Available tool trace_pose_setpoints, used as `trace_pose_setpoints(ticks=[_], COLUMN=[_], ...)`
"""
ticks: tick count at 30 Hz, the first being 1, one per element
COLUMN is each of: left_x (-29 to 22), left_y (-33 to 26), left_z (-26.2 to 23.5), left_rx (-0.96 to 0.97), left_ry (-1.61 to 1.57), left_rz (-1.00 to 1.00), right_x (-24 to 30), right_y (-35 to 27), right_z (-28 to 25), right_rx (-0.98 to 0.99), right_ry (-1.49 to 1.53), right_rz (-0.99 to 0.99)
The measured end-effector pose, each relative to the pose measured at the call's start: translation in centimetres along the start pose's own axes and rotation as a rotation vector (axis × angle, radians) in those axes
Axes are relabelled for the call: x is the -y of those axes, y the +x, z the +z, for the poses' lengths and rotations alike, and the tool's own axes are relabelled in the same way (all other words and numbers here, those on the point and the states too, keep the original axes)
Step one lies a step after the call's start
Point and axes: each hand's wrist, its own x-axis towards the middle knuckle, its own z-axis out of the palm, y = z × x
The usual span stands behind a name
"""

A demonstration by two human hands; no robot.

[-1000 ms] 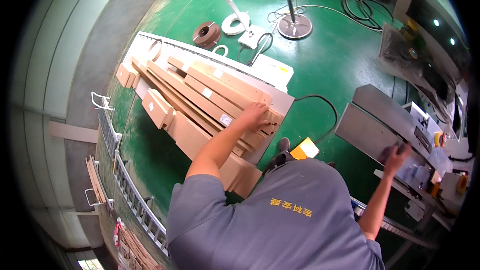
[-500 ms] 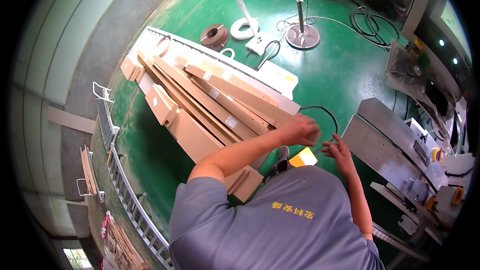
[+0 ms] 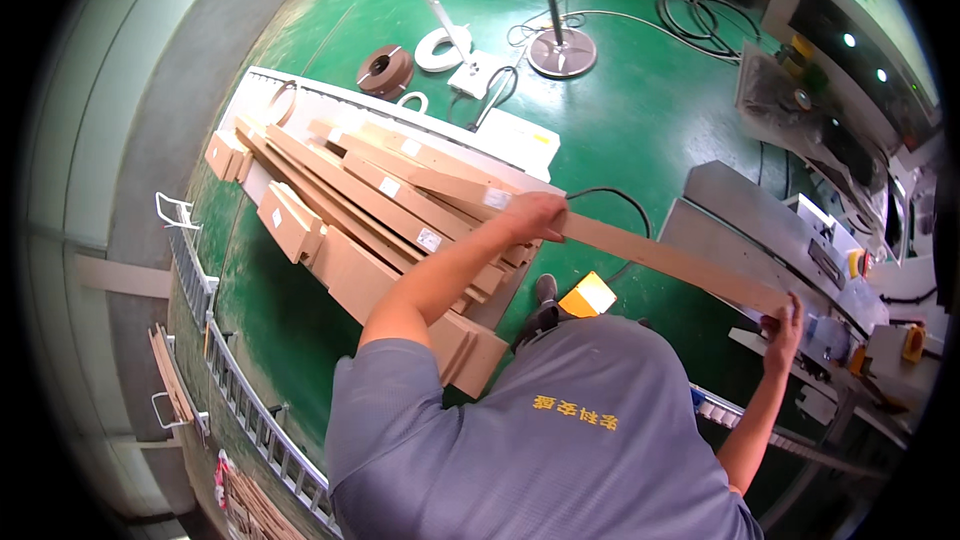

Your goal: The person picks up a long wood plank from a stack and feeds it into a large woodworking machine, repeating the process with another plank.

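Where left hand [image 3: 537, 217] grips: long flat tan wood-look board [image 3: 670, 260]
Right hand [image 3: 784, 326]: holding its end, beyond the tan panel stack [image 3: 400, 204]
Board: pickup step, I'd guess; next needs steady hands

Held strip [image 3: 660, 258]: looks like wood board, matt, smooth face. Stacked boards [image 3: 352, 270]: same matt wood look. Labels [image 3: 428, 239]: white paper. Desk [image 3: 325, 106]: smooth white top. Floor [image 3: 640, 90]: glossy green coating, reflecting light. Round stand base [image 3: 562, 55]: shiny metal. Machine plate [image 3: 700, 232]: grey metal, satin. Bag [image 3: 862, 300]: clear plastic, crinkled. Shirt [image 3: 600, 470]: matt grey cloth, finely textured.
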Motion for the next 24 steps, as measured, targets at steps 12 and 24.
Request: trace_pose_setpoints(ticks=[12,24], left_x=[-5.7,-4.4], left_y=[3.3,3.7], left_z=[-0.8,-1.4], left_rx=[-0.1,-0.147], left_ry=[0.006,0.039], left_rz=[0.055,0.057], right_x=[-1.2,-3.9], right_y=[5.3,4.1], right_z=[-16.0,0.4], right_rx=[-0.904,-0.633], right_ry=[-1.222,-1.367], right_rz=[-0.464,-0.186])
